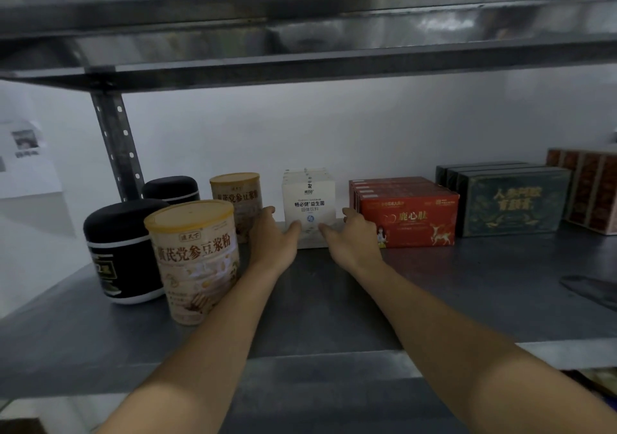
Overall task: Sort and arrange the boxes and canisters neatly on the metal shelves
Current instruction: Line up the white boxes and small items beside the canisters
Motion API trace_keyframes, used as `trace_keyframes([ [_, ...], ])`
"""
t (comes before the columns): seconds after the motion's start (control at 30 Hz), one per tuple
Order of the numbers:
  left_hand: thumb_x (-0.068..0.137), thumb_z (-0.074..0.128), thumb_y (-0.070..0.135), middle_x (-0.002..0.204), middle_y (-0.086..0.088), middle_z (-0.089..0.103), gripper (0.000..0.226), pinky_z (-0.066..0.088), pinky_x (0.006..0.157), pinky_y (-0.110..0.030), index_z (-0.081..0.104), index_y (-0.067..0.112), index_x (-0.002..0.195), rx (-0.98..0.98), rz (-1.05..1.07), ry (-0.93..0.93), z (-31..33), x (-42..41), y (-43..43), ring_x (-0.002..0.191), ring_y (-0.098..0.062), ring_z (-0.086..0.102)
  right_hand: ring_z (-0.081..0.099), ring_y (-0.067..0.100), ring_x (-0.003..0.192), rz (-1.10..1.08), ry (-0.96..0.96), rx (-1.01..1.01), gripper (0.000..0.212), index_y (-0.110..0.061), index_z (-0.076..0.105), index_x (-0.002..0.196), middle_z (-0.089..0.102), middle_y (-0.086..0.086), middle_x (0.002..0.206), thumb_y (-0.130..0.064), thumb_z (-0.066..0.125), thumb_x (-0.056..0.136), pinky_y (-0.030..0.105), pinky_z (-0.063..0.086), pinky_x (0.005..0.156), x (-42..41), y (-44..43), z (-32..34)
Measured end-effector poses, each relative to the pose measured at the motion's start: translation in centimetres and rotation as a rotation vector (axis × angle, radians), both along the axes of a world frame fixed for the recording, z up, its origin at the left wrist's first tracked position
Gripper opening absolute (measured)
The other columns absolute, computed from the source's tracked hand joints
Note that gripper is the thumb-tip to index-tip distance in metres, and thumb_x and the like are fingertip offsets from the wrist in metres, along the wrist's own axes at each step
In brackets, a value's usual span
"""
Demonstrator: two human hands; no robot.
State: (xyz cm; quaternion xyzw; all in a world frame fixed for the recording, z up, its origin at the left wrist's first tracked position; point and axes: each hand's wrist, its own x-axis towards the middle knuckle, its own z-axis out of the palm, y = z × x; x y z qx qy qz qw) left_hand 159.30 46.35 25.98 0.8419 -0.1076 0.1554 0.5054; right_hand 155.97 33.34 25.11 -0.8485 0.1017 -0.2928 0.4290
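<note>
dull grey metal shelf (334, 306); glossy printed red boxes (409, 220).

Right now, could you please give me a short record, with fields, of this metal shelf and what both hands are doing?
Surface: grey metal shelf
Left end: two black round jars, two beige cylindrical canisters with yellow lids
Centre: row of white cardboard boxes
Further right: red flat boxes, then dark green boxes, then brown patterned boxes
Left hand: presses the white row's left side, thumb on its front
Right hand: presses its right side, thumb on its front
</note>
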Motion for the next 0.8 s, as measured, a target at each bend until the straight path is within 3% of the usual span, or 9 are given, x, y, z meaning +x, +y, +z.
trace_keyframes([
  [0.17,0.088,0.059,0.040,0.141,-0.008,0.051,0.060,0.041,0.107,-0.048,0.043,0.014,0.140,-0.069,-0.029,0.012,0.4,-2.0,1.4,0.130,-0.027,0.047,0.061,0.023,0.115,0.006,-0.009,0.022,0.045,-0.002,0.054,0.131,0.063,0.008,0.125,-0.025,0.065,0.094,0.009,0.037,0.070,-3.2,0.5,0.7],
  [0.27,0.089,0.058,0.041,0.142,-0.007,0.050,0.061,0.039,0.107,-0.038,0.043,0.013,0.141,-0.094,-0.066,0.031,0.6,-3.9,1.8,0.129,-0.025,0.048,0.061,0.025,0.112,-0.022,-0.047,0.031,0.047,0.000,0.056,0.128,0.066,0.007,0.111,-0.029,0.067,0.092,0.006,0.036,0.065,-5.6,0.8,0.9],
  [0.37,0.095,0.057,0.036,0.148,-0.008,0.044,0.060,0.035,0.101,-0.031,0.037,0.014,0.146,-0.080,-0.073,-0.001,0.8,-5.5,1.9,0.134,-0.025,0.042,0.061,0.023,0.114,-0.049,-0.088,0.059,0.050,-0.004,0.058,0.128,0.066,0.007,0.119,-0.037,0.067,0.091,0.017,0.042,0.083,-8.2,0.8,0.8],
  [0.47,0.095,0.057,0.036,0.146,-0.008,0.046,0.057,0.034,0.093,-0.027,0.039,0.015,0.145,-0.137,-0.115,0.003,0.8,-7.5,1.9,0.130,-0.024,0.045,0.059,0.021,0.115,-0.081,-0.119,0.062,0.047,-0.007,0.059,0.128,0.065,0.005,0.118,-0.037,0.066,0.092,0.021,0.040,0.086,-11.5,0.6,0.9],
  [0.6,0.095,0.057,0.038,0.144,-0.004,0.049,0.054,0.037,0.096,-0.029,0.043,0.018,0.143,-0.185,-0.182,0.006,0.4,-10.5,2.0,0.127,-0.021,0.048,0.059,0.013,0.108,-0.132,-0.168,0.087,0.046,-0.012,0.059,0.131,0.063,-0.005,0.112,-0.036,0.066,0.092,0.021,0.042,0.088,-16.2,0.8,0.8],
  [0.8,0.095,0.057,0.042,0.143,0.003,0.049,0.052,0.038,0.098,-0.029,0.045,0.023,0.141,-0.255,-0.300,0.044,0.1,-15.6,2.0,0.121,-0.014,0.048,0.058,0.014,0.119,-0.263,-0.204,0.095,0.059,-0.016,0.055,0.137,0.064,-0.003,0.128,-0.049,0.067,0.089,0.037,0.047,0.104,-23.6,0.7,-0.6],
])
